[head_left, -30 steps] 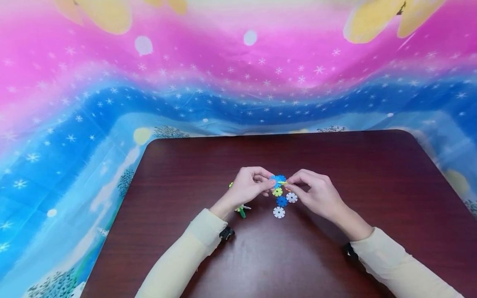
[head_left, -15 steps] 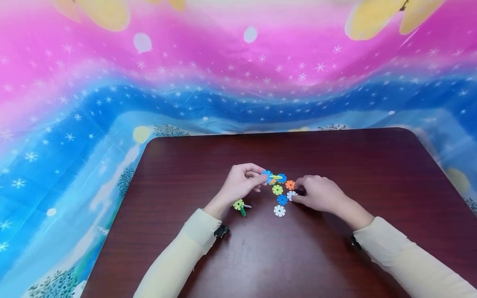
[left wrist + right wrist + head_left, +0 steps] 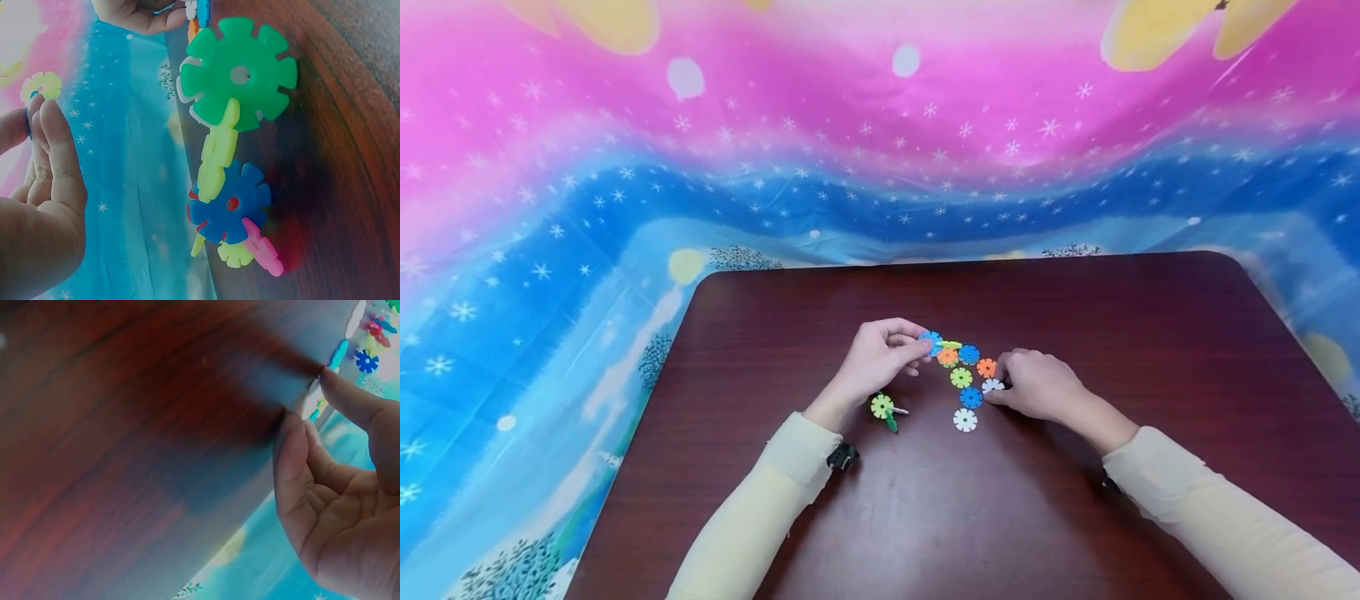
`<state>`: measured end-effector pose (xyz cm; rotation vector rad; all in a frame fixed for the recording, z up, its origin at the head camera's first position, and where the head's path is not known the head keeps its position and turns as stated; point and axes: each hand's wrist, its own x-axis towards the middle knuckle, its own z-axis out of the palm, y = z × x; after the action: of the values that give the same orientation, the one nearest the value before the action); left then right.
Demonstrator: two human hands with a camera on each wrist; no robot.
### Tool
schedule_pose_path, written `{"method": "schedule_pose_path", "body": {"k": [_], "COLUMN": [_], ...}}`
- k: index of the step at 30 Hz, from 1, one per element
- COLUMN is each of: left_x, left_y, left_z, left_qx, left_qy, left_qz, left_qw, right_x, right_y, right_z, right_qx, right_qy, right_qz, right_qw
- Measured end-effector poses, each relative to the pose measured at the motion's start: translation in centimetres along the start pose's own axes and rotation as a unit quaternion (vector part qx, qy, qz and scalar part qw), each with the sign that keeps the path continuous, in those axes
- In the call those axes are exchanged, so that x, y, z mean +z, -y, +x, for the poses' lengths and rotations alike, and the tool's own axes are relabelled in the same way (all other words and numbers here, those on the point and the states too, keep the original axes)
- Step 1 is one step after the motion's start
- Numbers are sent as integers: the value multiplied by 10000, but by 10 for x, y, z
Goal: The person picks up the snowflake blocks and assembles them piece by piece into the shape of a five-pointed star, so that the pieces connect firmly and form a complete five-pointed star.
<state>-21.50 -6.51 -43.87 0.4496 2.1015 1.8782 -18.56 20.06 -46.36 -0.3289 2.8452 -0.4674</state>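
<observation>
My left hand (image 3: 883, 358) pinches a blue notched plastic disc (image 3: 932, 342) between thumb and fingers, raised above the table. A yellow disc (image 3: 950, 344), seen edge-on, is slotted into it; the left wrist view shows that yellow disc (image 3: 41, 86) past the fingertips. My right hand (image 3: 1041, 385) has thumb and fingertips at opposite edges of a white notched disc (image 3: 992, 385) lying flat, also visible as a white disc (image 3: 310, 400) in the right wrist view. Around it lie an orange disc (image 3: 987, 367), a blue disc (image 3: 972, 397) and another white disc (image 3: 966, 420).
Below the left hand stands a joined cluster of discs (image 3: 882, 407), with a big green disc (image 3: 240, 75) and a pink one (image 3: 262, 247) in the left wrist view. More loose discs lie mid-table, including a yellow-green disc (image 3: 961, 377). A patterned cloth (image 3: 880, 167) hangs behind the dark table (image 3: 760, 333).
My left hand has drawn the joined blue and yellow discs away to the left. My right hand has let go of the yellow disc and come down to the white disc.
</observation>
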Motion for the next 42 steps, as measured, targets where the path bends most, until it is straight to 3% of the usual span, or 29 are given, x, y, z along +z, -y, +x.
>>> {"method": "schedule_pose_path", "body": {"k": [7, 12, 21, 27, 32, 42], "left_x": [1, 3, 14, 21, 25, 27], "left_y": [-1, -1, -2, -5, -4, -4], "left_z": [0, 0, 0, -1, -2, -1], "left_qx": [-23, -20, -6, 10, -17, -3], "left_qy": [47, 83, 249, 464, 554, 624], "left_qz": [12, 33, 58, 189, 273, 371], "left_qw": [10000, 10000, 9997, 9987, 9981, 9974], "right_x": [2, -3, -13, -13, -15, -18], "right_y": [-5, -7, -5, 1, 7, 10], "right_z": [-6, -14, -24, -28, -29, -28], "right_qx": [-191, -422, -923, -1334, -1693, -2202], "right_qy": [-185, -692, -1923, -2397, -2512, -2591], "right_qz": [784, 1138, 2067, 2286, 2459, 2106], "right_qw": [9966, 9902, 9549, 9341, 9207, 9165]}}
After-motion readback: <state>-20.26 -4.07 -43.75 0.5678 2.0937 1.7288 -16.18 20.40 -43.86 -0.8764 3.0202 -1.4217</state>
